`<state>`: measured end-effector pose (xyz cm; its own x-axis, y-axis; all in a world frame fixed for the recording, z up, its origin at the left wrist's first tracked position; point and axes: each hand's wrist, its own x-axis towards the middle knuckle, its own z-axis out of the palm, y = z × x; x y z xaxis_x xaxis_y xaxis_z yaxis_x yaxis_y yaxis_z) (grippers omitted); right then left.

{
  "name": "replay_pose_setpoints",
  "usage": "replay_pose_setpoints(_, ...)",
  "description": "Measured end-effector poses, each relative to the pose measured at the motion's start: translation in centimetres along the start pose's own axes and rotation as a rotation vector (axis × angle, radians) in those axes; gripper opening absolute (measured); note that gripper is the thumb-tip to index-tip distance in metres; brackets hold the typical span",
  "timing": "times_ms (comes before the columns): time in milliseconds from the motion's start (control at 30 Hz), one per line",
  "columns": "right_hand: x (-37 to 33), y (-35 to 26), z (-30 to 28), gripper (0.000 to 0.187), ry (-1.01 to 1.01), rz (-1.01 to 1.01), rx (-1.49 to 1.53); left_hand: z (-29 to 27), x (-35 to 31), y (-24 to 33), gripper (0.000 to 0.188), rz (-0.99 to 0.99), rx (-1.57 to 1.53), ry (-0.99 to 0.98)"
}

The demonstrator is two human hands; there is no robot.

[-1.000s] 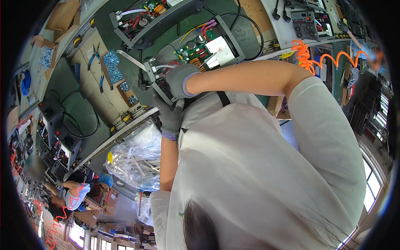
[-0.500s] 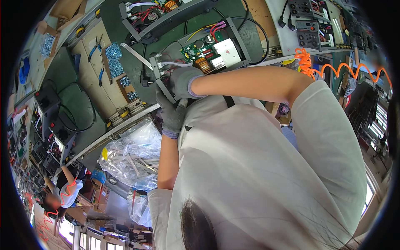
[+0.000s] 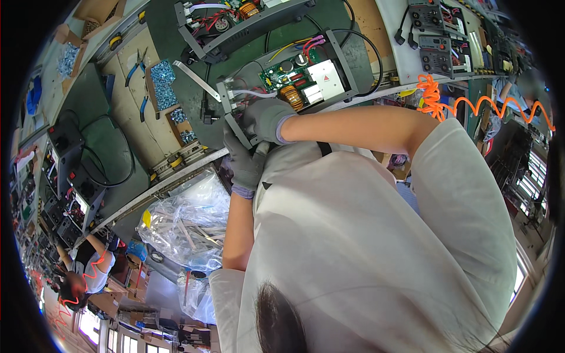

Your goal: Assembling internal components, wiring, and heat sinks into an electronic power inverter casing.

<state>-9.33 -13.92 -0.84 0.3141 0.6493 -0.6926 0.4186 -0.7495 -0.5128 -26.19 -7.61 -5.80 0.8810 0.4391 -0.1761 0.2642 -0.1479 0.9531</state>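
An opened electronic device lies on the dark green work mat at the bench's near edge. It has a dark frame, a green circuit board, a copper-wound coil and a white block. My gloved left hand is closed around the near end of its grey end panel, thumb toward me. Just inside that panel, my gloved right hand is curled, close to a white ribbon cable. Its fingertips are hidden, so what they pinch cannot be seen. A flat metal strip juts out from the panel's far end.
A second opened device stands beyond. To the left are pliers and a cardboard tray of small bluish screws. Clear plastic bags hang below the bench edge. An orange coiled hose is at right. Another person works at far left.
The bench and devices sit slightly lower in the view. Both hands have kept their places at the end panel, with hardly any visible movement against it.
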Motion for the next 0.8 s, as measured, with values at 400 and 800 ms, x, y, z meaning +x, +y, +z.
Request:
replay_pose_setpoints(400,-1.7,-1.5,0.6,0.019,0.176,0.077,-0.109,0.1,-0.1,-0.2,0.102,0.009,-0.005,0.007)
replay_pose_setpoints(800,-0.1,0.6,-0.2,0.023,-0.014,-0.089,-0.033,0.3,0.0,-0.3,0.101,-0.021,-0.117,0.024)
